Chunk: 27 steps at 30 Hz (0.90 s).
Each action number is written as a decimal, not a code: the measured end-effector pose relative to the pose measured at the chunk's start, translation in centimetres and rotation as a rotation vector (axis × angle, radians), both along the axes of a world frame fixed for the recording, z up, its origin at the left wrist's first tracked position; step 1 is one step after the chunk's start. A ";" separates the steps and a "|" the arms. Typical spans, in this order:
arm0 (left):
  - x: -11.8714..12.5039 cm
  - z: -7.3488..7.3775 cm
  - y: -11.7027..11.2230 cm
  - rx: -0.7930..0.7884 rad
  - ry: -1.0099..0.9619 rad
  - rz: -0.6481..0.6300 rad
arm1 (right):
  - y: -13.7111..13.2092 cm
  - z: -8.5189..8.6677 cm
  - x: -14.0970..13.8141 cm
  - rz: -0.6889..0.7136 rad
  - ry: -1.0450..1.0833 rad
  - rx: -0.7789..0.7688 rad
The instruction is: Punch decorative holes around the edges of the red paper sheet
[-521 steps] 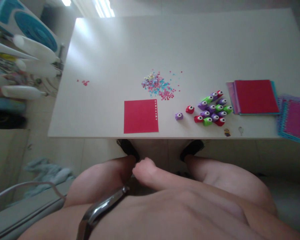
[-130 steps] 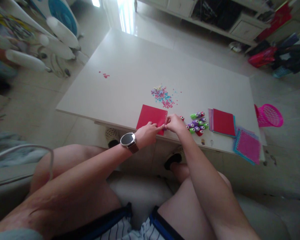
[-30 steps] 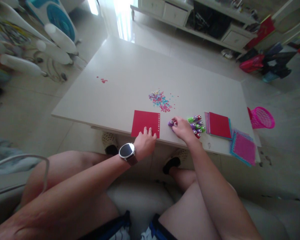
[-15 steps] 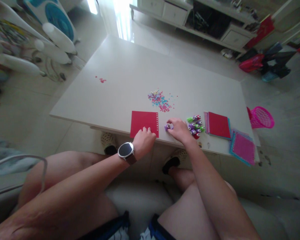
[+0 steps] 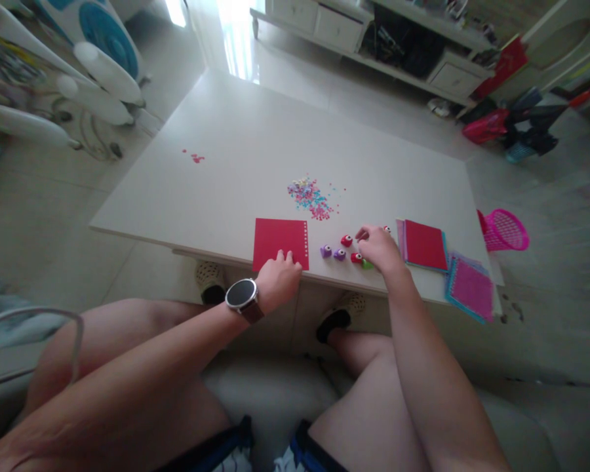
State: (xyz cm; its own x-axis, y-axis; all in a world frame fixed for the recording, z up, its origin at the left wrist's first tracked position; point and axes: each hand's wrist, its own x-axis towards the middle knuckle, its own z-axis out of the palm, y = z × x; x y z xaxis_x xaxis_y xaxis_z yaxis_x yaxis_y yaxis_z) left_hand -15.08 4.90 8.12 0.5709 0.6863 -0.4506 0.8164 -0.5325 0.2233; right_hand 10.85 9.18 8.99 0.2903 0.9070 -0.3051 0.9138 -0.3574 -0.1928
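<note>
My left hand [image 5: 279, 280] lies on a red sheet [image 5: 278, 237] at the table's front edge, fingers stretched out and pressing it flat. Small holes run down the sheet's right side. My right hand [image 5: 379, 249] hovers over small paper punches, its fingers bent and apart, with nothing visible held in them. To its left stand two purple punches [image 5: 339, 254] and two red punches [image 5: 347, 240]. A green punch [image 5: 367, 265] shows partly under the hand, and another red one [image 5: 387, 229] peeks out behind it. The hand hides whatever else is beneath.
Colourful confetti [image 5: 311, 196] lies beyond the sheet, and a few red bits [image 5: 196, 158] sit farther left on the white table [image 5: 255, 131]. Right of my hand are a red-topped paper stack [image 5: 425, 245] and spiral notebooks [image 5: 469, 288]. A pink basket [image 5: 506, 229] stands past the table's right edge.
My right hand has let go of a purple punch and moved right over the others. More punches now show spread out left of it. My left hand stays on the red sheet.
</note>
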 end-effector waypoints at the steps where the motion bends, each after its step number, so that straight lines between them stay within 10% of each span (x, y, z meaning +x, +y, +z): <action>1: 0.0 0.1 0.0 -0.002 0.002 0.000 | 0.0 0.0 0.5 0.001 -0.019 0.004; 8: 0.1 0.2 -0.1 0.012 0.025 -0.012 | -0.4 -0.9 1.8 0.097 0.020 -0.110; 27: 0.2 -0.6 -0.1 0.073 0.040 -0.065 | -1.2 -2.3 -5.0 0.446 0.283 -0.020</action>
